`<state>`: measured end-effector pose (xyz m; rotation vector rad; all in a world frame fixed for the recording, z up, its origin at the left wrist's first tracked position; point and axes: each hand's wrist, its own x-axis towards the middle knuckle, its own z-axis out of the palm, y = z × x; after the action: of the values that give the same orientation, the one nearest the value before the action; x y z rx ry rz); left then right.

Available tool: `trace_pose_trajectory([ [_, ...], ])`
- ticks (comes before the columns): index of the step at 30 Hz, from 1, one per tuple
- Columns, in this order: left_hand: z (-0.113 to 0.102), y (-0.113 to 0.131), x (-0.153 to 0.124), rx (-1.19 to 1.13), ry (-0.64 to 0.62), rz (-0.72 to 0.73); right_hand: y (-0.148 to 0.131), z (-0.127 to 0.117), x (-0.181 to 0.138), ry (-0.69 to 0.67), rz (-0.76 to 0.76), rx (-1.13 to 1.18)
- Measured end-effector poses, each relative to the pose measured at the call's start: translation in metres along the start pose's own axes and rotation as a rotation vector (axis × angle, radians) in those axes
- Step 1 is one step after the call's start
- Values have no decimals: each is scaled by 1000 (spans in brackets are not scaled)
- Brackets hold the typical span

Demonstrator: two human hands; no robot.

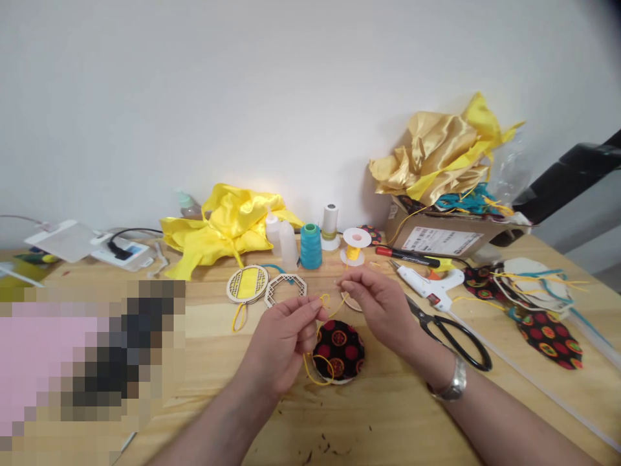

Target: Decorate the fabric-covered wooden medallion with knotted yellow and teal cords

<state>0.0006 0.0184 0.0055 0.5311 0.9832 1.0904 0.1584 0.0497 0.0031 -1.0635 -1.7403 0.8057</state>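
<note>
My left hand (291, 330) pinches a thin yellow cord (324, 380), which loops down beside it. Just to the right, my right hand (376, 301) has its thumb and forefinger closed on the same cord, a short stretch of which runs between both hands. Below them on the table lies a round piece covered in black fabric with red patterns (339, 349). Behind the hands are an octagonal wooden lattice frame (273, 294) and a round wooden frame with yellow fabric (247, 283). Part of another wooden piece is hidden by my right hand.
Black-handled scissors (463, 343) and a white glue gun (431, 285) lie to the right. Behind stand a blue thread cone (311, 247), a yellow cord spool (354, 251) and yellow satin (223, 226). A cardboard box (431, 233) holds fabric scraps. The left foreground is pixelated.
</note>
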Motion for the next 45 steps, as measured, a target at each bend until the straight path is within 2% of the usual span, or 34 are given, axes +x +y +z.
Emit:
trace_pose_trajectory([
  [3,0,0,0,17,-12,9,0,2,2,-125,184,139],
  [6,0,0,0,30,-1,21,-1,3,1,-140,212,168],
  [22,3,-1,-2,83,-46,-38,-5,1,-1,-138,48,64],
  [38,4,-1,-3,131,-54,-40,-4,3,-3,-102,43,80],
  [45,1,3,-2,49,-36,-20,1,4,-1,-71,56,82],
])
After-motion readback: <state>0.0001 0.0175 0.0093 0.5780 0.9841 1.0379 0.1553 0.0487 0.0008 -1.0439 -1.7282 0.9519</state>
